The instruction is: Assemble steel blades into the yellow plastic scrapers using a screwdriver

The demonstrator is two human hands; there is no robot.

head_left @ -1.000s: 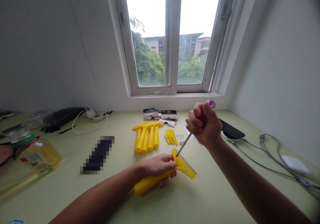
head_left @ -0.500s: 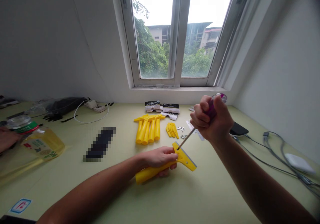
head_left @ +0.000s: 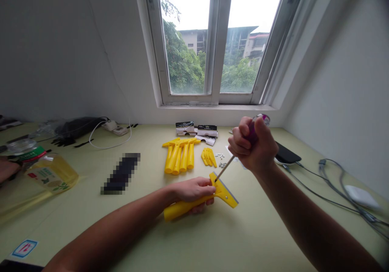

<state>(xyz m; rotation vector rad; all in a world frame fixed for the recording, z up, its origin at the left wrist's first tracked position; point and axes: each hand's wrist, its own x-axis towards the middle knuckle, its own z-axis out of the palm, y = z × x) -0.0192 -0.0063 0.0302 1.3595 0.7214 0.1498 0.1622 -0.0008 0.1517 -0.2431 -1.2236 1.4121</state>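
Note:
My left hand [head_left: 199,191] is wrapped round the neck of a yellow scraper [head_left: 224,194], whose hollow handle points left. A grey blade edge runs along the scraper's head, and a screw shows near its lower end. In my right hand [head_left: 255,146] is a screwdriver [head_left: 224,169] with a purple and clear handle, gripped in a fist. Its shaft slants down left, and the tip meets the upper screw spot on the scraper's head. Just beyond lie several small yellow plates [head_left: 208,157], silvery nuts [head_left: 219,155] and screws [head_left: 223,165].
Several yellow scraper handles [head_left: 180,158] lie in a row, with black-and-white cards [head_left: 207,131] behind. At left are a pixelated dark object [head_left: 120,174] and an oil bottle [head_left: 53,173] beside another person's hand [head_left: 7,168]. A black device [head_left: 287,153] and cables [head_left: 328,191] lie right.
My right hand and the screwdriver handle have shifted slightly left, with the tip staying at the same spot on the scraper. My left hand keeps its grip.

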